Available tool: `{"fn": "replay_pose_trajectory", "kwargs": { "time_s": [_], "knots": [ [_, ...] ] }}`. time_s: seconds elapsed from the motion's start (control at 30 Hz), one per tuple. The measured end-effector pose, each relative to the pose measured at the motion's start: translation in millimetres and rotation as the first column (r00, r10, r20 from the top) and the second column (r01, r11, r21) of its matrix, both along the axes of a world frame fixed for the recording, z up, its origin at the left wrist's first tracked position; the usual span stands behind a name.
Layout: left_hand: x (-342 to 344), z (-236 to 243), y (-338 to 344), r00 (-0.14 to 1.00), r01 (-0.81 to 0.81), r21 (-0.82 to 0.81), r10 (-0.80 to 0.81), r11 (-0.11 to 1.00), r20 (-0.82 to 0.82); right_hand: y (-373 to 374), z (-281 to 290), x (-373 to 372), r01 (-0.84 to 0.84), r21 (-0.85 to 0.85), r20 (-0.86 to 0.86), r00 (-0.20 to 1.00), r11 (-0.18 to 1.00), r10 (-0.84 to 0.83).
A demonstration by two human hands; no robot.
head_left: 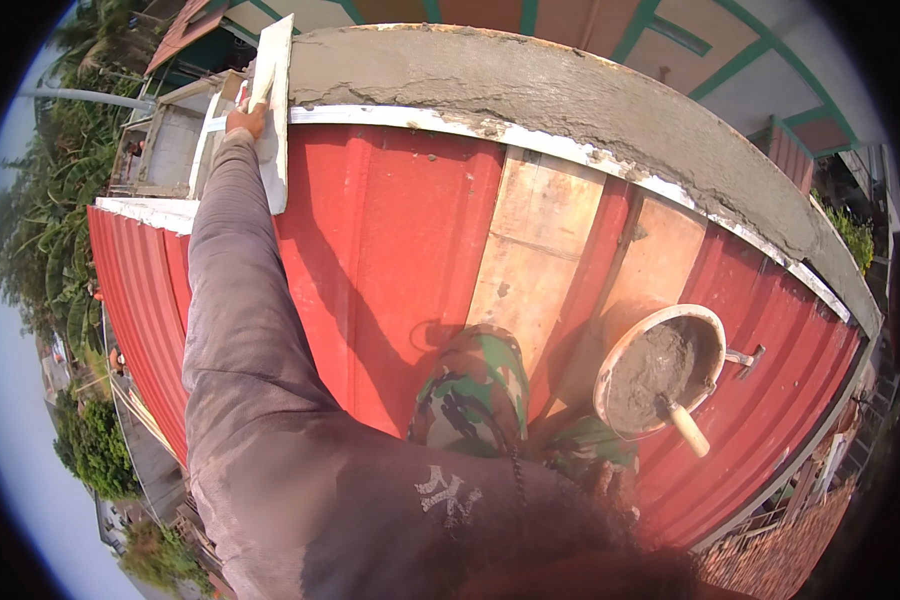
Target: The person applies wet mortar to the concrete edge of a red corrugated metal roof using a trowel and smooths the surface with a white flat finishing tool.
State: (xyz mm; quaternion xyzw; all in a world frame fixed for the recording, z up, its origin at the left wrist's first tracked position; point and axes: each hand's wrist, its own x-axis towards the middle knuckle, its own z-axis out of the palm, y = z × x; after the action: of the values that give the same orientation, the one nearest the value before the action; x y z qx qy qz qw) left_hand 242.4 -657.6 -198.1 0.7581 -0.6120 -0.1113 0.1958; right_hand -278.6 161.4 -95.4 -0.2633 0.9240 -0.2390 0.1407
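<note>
My left hand [245,120] reaches far out in a grey-brown sleeve and grips a white plastering float [273,110], pressed upright against the left end of a wet grey cement ledge [530,90]. My right hand is not in view. A round pan of grey mortar [660,370] rests on the red metal roof [390,250] to my right, with a trowel's pale wooden handle [688,428] sticking out of it. My camouflage trouser knees [475,385] show below.
Two wooden boards [535,250] lie across the red corrugated roof between me and the ledge. The roof edge drops off at left toward trees and a street far below. Green-framed building walls rise beyond the ledge.
</note>
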Motion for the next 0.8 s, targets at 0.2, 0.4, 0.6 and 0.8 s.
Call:
{"fn": "replay_pose_trajectory", "kwargs": {
  "time_s": [0.2, 0.4, 0.6, 0.8],
  "knots": [
    [10.5, -0.4, 9.4, 0.977, 0.130, 0.023, -0.124, 0.991, -0.172, 0.8, -2.4, -2.6, -0.023, -0.021, 0.002, 1.000, 1.000, 0.023],
    [-58.8, 8.7, 41.4, 0.943, 0.285, -0.026, -0.285, 0.958, -0.170, 8.5, -1.1, 3.3, -0.020, -0.027, -0.001, 1.000, 0.999, 0.020],
    [-119.8, 31.4, 95.3, 0.937, 0.343, 0.017, -0.341, 0.939, -0.080, 21.6, -5.0, 1.1, -0.035, -0.079, 0.071, 0.997, 0.996, 0.040],
    [-211.6, 56.1, 151.8, 0.903, 0.398, 0.049, -0.381, 0.916, -0.198, 35.7, -10.9, -7.5, -0.165, -0.117, -0.013, 0.986, 0.979, 0.165]
  ]
}}
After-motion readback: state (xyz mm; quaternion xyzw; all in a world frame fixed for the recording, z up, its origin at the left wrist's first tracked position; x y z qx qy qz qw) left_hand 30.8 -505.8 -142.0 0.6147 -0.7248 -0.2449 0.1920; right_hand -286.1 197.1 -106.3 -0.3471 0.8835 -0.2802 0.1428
